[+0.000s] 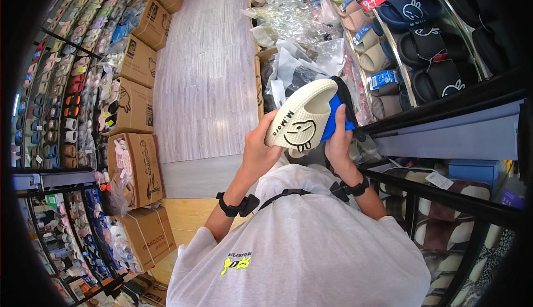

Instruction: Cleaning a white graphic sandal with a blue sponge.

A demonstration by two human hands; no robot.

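Observation:
My left hand [259, 146] grips a cream slide sandal [287, 119] by its side, its textured strap bearing a black cartoon face and lettering. The sandal is held tilted in front of my waist. My right hand [339, 140] is closed on a blue and black item [332, 119], which looks like fabric and lies against the sandal's right side; its exact kind is partly hidden. Just beyond both hands is an open cardboard box [259, 86] of plastic-wrapped footwear. Each wrist wears a black strap with a small device.
Racks of slides [420, 49] stand close on the right, above a black rail [437, 198]. Cardboard boxes [135, 107] line the left side before more shoe racks [58, 99]. A grey wood-look floor [204, 69] runs between them, with clear plastic bags [287, 19] at the upper middle.

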